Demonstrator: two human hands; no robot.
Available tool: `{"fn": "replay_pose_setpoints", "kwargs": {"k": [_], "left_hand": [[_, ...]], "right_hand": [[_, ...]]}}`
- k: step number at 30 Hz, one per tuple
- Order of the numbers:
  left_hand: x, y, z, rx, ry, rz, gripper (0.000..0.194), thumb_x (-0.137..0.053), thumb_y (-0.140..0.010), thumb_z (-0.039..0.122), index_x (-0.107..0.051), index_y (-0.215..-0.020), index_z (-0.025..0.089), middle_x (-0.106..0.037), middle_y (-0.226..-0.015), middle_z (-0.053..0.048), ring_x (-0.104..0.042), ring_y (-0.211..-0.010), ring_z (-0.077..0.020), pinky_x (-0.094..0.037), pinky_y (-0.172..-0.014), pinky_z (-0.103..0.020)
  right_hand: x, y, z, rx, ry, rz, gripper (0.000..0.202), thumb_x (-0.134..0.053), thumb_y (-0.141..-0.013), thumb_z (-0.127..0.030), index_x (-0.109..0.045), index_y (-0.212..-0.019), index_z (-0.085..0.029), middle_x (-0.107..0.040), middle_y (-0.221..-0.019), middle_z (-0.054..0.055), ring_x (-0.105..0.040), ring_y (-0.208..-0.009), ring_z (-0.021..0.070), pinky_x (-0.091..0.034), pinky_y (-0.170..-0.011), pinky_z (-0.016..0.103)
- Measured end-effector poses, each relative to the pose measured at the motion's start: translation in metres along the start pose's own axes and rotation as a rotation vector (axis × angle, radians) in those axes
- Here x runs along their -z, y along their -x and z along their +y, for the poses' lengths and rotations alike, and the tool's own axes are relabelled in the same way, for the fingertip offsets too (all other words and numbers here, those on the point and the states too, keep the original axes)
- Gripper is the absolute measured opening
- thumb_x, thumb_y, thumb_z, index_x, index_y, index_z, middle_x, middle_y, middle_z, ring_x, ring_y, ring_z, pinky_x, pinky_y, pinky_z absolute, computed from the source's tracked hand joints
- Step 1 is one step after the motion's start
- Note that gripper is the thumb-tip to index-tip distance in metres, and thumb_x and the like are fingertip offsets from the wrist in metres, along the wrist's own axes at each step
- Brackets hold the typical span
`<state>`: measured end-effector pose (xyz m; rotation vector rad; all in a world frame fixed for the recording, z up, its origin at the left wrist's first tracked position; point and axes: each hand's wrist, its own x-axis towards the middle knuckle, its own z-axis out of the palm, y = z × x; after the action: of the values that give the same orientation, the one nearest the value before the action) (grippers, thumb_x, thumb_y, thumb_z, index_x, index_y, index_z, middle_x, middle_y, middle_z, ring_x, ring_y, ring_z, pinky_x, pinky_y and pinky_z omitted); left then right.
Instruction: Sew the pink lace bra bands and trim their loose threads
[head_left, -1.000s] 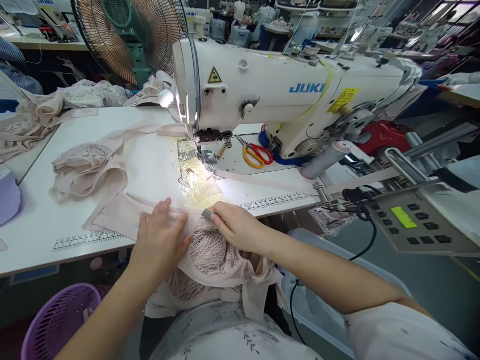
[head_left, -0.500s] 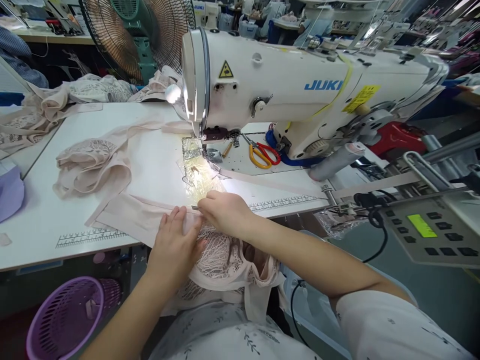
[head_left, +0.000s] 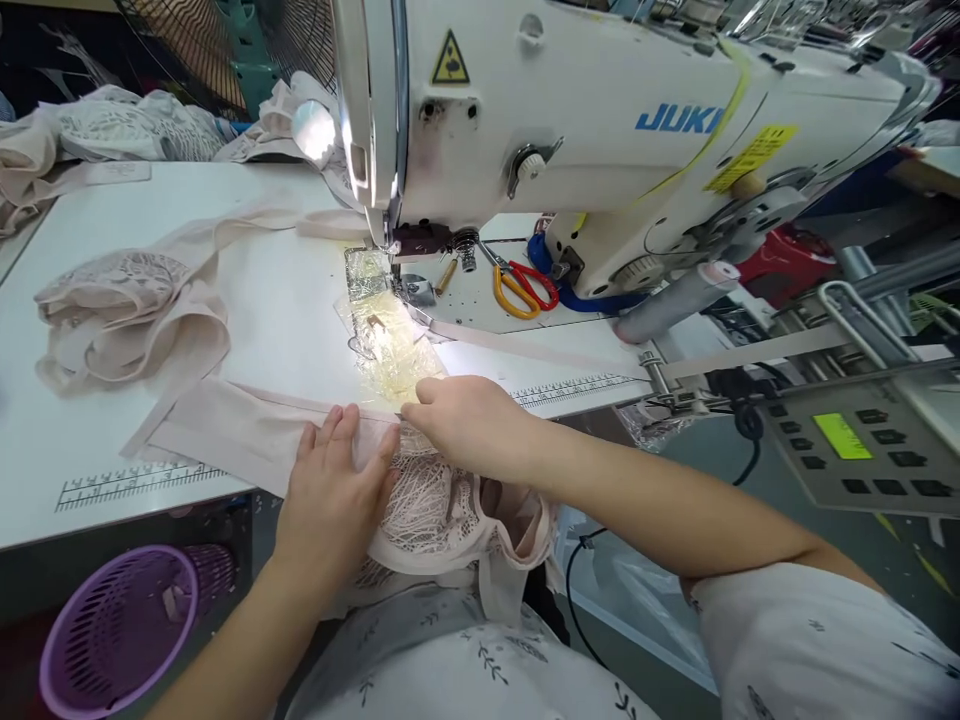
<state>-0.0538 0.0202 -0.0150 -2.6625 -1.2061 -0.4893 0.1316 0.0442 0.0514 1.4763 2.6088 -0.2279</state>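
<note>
A pale pink lace bra (head_left: 427, 510) hangs over the table's front edge onto my lap, its smooth fabric band (head_left: 247, 430) spread on the tabletop. My left hand (head_left: 330, 500) lies on this band with its fingers apart, pressing it near the edge. Beside it, my right hand (head_left: 472, 425) is closed, thumb and fingers together at the band's end. What its fingertips pinch is hidden. Just beyond, yellowish clear tape (head_left: 394, 350) covers the bed by the needle area of the white sewing machine (head_left: 480, 130).
Orange-and-red-handled scissors (head_left: 525, 290) lie under the machine arm. Another lace piece (head_left: 135, 310) rests at left, with more garments (head_left: 142, 125) behind. A control panel (head_left: 862, 440) stands at right, a purple basket (head_left: 120, 630) below left. A fan (head_left: 247, 60) is at the back.
The view has moved closer to the machine. Both hands stay at the band's end; a small dark piece seen at my right fingertips earlier is now barely visible.
</note>
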Motion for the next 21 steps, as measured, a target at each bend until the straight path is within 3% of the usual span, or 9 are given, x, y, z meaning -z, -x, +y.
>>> {"fn": "replay_pose_setpoints", "kwargs": {"k": [5, 14, 21], "left_hand": [[-0.001, 0.000, 0.000, -0.010, -0.009, 0.002, 0.031, -0.050, -0.087, 0.023, -0.060, -0.116, 0.017, -0.049, -0.123, -0.024, -0.050, -0.117, -0.0410, -0.044, -0.090, -0.058], [0.001, 0.000, -0.001, -0.019, -0.012, -0.034, 0.035, -0.048, -0.088, 0.024, -0.058, -0.119, 0.014, -0.048, -0.123, -0.027, -0.048, -0.119, -0.0423, -0.041, -0.093, -0.059], [0.000, 0.000, -0.001, -0.017, -0.027, -0.046, 0.035, -0.048, -0.088, 0.025, -0.056, -0.121, 0.017, -0.046, -0.125, -0.025, -0.047, -0.119, -0.0417, -0.040, -0.093, -0.058]], "right_hand": [[0.007, 0.011, 0.001, -0.060, 0.005, -0.006, 0.013, -0.051, -0.076, -0.008, -0.061, -0.078, -0.017, -0.050, -0.070, 0.002, -0.031, -0.051, 0.0113, -0.013, -0.046, 0.027], [-0.017, -0.014, -0.005, -0.013, -0.106, 0.162, 0.015, -0.048, -0.082, -0.018, -0.062, -0.083, -0.018, -0.053, -0.074, 0.003, -0.031, -0.053, 0.0122, -0.016, -0.046, 0.026], [0.000, 0.006, 0.001, -0.051, -0.068, -0.013, 0.015, -0.049, -0.077, -0.008, -0.062, -0.077, -0.016, -0.053, -0.074, 0.005, -0.037, -0.055, 0.0125, -0.015, -0.048, 0.028]]}}
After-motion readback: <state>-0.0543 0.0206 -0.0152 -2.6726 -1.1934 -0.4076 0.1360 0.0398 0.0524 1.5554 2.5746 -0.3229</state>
